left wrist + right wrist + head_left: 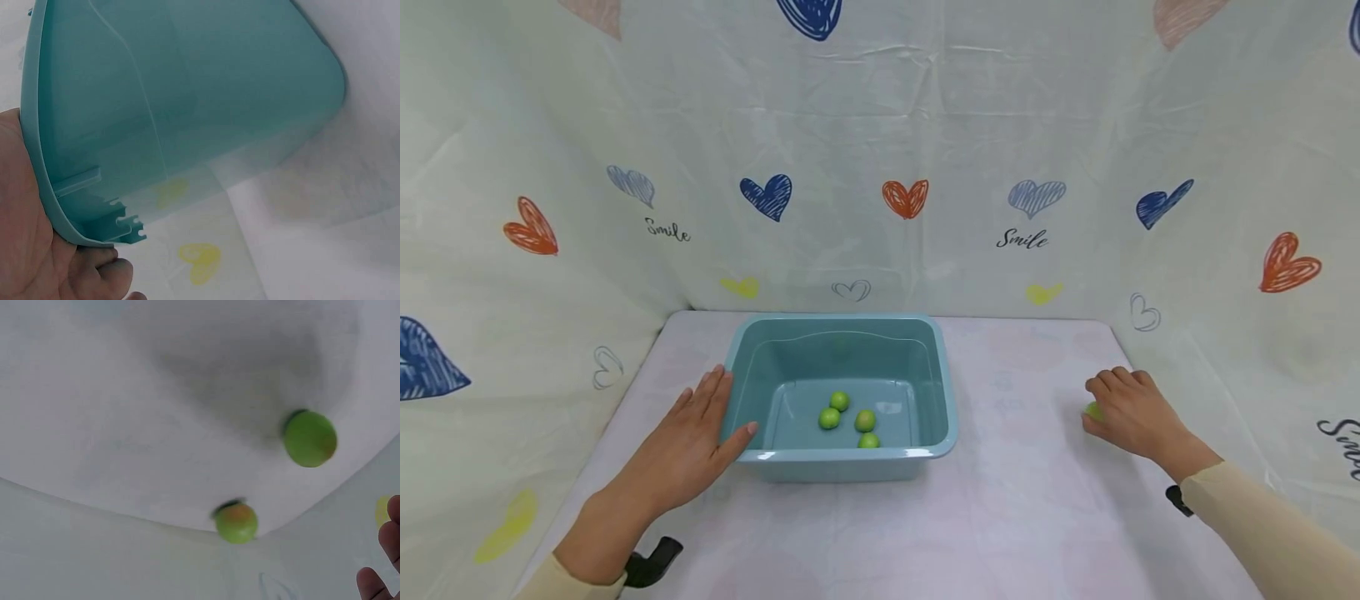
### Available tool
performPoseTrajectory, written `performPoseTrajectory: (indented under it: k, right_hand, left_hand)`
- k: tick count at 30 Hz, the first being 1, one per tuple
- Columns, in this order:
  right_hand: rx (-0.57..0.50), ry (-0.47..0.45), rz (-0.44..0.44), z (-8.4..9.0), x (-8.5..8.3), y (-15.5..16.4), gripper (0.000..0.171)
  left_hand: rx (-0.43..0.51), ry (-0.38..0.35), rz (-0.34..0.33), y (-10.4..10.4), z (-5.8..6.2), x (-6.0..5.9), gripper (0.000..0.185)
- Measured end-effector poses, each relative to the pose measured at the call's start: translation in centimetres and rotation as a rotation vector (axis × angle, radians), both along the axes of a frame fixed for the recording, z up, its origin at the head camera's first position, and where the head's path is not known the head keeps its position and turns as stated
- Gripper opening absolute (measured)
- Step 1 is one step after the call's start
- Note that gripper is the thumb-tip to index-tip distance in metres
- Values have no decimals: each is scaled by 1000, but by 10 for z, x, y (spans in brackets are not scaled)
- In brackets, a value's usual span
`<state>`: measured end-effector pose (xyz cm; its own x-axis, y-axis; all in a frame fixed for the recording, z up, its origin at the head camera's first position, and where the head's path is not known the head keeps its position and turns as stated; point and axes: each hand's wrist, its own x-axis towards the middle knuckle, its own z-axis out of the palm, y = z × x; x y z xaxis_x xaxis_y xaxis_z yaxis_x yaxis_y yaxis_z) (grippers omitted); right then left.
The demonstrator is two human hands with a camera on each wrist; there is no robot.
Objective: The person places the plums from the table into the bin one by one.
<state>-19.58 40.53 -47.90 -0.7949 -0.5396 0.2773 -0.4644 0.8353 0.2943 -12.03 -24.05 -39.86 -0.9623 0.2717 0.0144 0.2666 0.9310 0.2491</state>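
A light-blue plastic tub [842,454] stands on the table with several small round green fruits [829,418] lying on its floor. My left hand [681,450] rests at the tub's left front corner, fingers straight along the side rim and thumb over the front rim. In the left wrist view its palm lies against the tub's rim [31,144]. Off to the right, my right hand [1127,412] hovers low over a green fruit [1093,411] that it partly hides. The right wrist view has two blushed green fruits, a nearer one [310,439] and a farther one [236,523], with spread fingertips [372,584] apart from both.
A pale cloth covers the table [1000,517]. Behind it and along both sides hangs a white sheet [970,125] printed with hearts and the word Smile. The table's right edge runs close beyond my right hand.
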Motion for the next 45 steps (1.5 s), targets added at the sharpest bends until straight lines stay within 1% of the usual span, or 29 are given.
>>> performPoseTrajectory:
  k: [5,11,14,22,28,35,45]
  right_hand:
    - [22,-78,-103,-13,8,18,47]
    - [15,-131,-163,-23,9,28,46]
    - [13,-135,-166,-26,8,31,45]
    - [-28,-95,-149,-33,6,34,43]
    - [-34,-109,-165,-35,4,32,41]
    - [-28,-126,-165,-36,2,30,37]
    - [-21,-121,-169,-39,-2,28,41]
  left_hand:
    - [2,-1,4,0,-1,0,92]
    - [-4,3,7,1,-1,0,91]
    - [-5,5,8,1,-1,0,91]
    - [-5,5,9,1,-2,0,91]
    - [-2,10,6,1,-1,0,90]
    - [-8,2,18,2,-1,0,91]
    - [-2,7,15,1,-2,0,91]
